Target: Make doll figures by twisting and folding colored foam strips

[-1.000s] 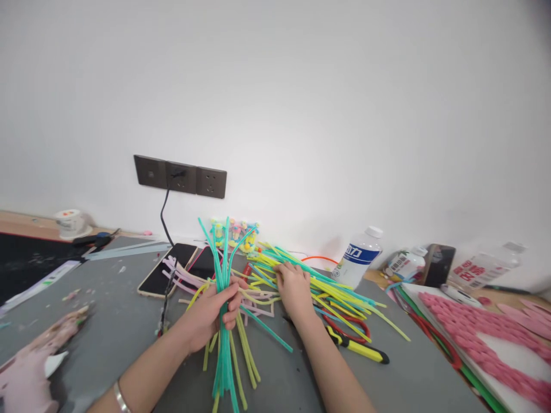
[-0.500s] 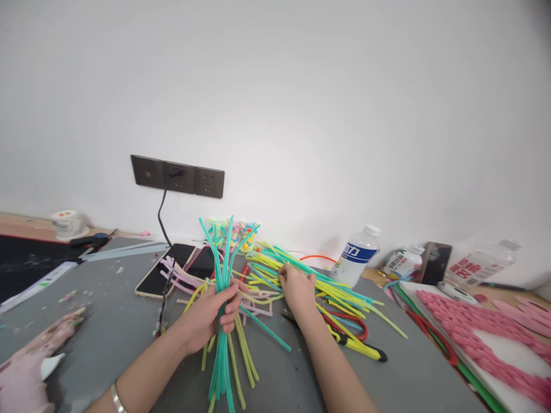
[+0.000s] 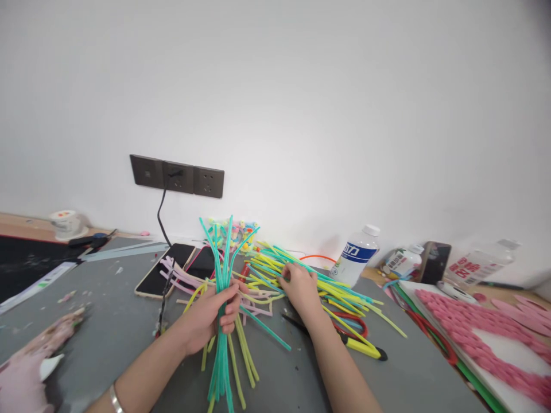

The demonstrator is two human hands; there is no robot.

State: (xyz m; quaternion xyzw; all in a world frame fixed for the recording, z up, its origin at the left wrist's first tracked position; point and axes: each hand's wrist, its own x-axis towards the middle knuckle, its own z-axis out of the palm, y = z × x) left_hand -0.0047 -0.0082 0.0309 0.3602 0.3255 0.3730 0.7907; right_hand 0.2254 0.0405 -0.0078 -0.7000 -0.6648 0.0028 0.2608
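Observation:
My left hand (image 3: 219,312) is closed around an upright bundle of teal pipe cleaners (image 3: 222,367). Their top ends fan out above the fist, and the lower ends hang toward the table. Over a loose pile of yellow and teal pipe cleaners (image 3: 344,295), my right hand (image 3: 299,287) has its fingers curled down among the strands. What lies between those fingertips is hidden. Olive-yellow pipe cleaners (image 3: 247,358) lie behind the held bundle, and pink ones (image 3: 183,275) lie to its left.
Two phones (image 3: 161,269) (image 3: 204,264) lie behind my left hand, beside a black cable (image 3: 160,212). Red-handled scissors (image 3: 364,327) and a yellow cutter (image 3: 361,346) sit right of my right forearm. A bottle (image 3: 356,255) stands by the wall; pink braided work (image 3: 469,327) is at far right.
My right hand has shifted slightly right over the pile, its fingers changing position. The yellow cutter shows more plainly. My left hand and its teal bundle stay in place.

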